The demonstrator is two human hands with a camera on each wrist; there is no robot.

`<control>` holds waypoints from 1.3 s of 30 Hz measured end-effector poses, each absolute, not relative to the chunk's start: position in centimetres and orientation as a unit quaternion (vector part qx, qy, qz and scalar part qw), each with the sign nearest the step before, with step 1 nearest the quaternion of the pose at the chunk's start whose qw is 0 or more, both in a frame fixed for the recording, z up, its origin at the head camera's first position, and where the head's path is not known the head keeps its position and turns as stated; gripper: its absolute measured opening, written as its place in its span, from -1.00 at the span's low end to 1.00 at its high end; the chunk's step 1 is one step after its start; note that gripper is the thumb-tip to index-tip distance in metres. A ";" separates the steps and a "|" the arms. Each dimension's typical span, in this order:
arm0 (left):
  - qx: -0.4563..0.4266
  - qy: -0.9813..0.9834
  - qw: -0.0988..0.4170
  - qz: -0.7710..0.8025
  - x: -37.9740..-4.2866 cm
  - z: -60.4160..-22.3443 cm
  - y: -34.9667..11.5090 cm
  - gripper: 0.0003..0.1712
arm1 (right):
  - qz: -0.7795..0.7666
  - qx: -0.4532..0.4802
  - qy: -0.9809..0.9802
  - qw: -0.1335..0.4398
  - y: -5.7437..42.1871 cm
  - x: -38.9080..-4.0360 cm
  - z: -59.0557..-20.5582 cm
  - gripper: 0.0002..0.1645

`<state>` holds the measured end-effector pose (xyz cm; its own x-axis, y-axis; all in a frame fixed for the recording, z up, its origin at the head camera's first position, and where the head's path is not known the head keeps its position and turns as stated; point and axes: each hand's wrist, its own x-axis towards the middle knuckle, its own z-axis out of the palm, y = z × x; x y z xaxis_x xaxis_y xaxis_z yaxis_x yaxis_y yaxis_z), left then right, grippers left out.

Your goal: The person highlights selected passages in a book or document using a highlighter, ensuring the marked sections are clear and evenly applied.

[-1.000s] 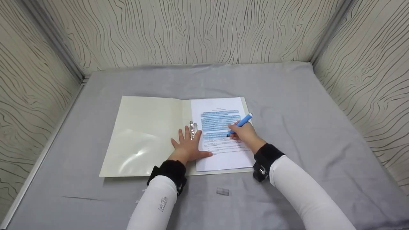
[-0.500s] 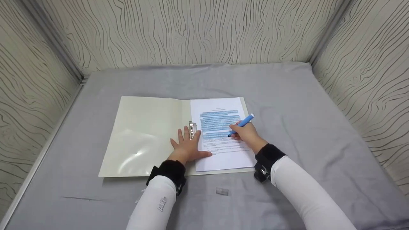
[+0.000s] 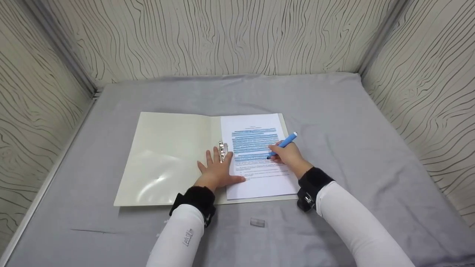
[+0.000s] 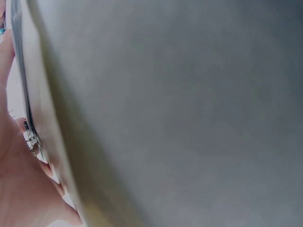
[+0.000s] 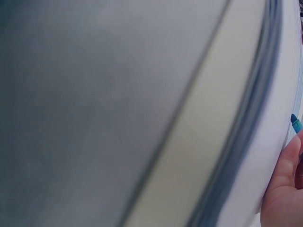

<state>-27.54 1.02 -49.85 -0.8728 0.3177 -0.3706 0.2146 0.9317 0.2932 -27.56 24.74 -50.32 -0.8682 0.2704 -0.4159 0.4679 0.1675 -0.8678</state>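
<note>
An opened cream folder (image 3: 167, 133) lies on the grey cloth, with a stack of printed paper (image 3: 256, 189) on its right side. Blue highlighting covers the upper lines of the top sheet. My right hand (image 3: 291, 154) pinches a blue highlighter (image 3: 288, 139), its dark tip down at the last blue line; in the right wrist view that tip (image 5: 294, 118) shows by the thumb. Fingers spread, my left hand (image 3: 219, 174) rests across the fold beside the metal clip (image 3: 222, 148), its thumb on the paper's left edge. In the left wrist view the clip (image 4: 31, 137) appears past the hand.
A small grey translucent piece (image 3: 257, 222) lies on the cloth in front of the folder. Patterned panels (image 3: 230, 37) enclose the table at the back and both sides. A thin dark line (image 3: 89, 231) marks the cloth at the front left.
My right hand has moved slightly to the right along the line with the highlighter, and the blue marking reaches a little further. My left hand stays in place on the folder.
</note>
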 end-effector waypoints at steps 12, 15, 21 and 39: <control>0.138 0.961 0.208 0.119 -27.6 -49.9 1.1 0.18 | -0.601 0.240 0.759 0.074 24.9 -27.6 -50.4 -0.69; 0.137 0.961 0.208 0.122 -27.6 -49.9 1.1 0.18 | -0.597 0.241 0.762 0.076 25.1 -27.5 -50.4 -0.69; 0.138 0.961 0.207 0.123 -27.6 -50.0 1.0 0.18 | -0.593 0.245 0.763 0.080 25.4 -27.5 -50.4 -0.68; 0.141 0.959 0.213 0.123 -27.5 -49.8 1.0 0.18 | -0.602 0.249 0.755 0.075 26.0 -27.4 -50.2 -0.69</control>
<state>-27.54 0.97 -49.78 -0.8699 0.3226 -0.3731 0.2177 0.9299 0.2965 -27.39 25.96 -50.21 -0.8648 0.2851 -0.4134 0.4665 0.1517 -0.8714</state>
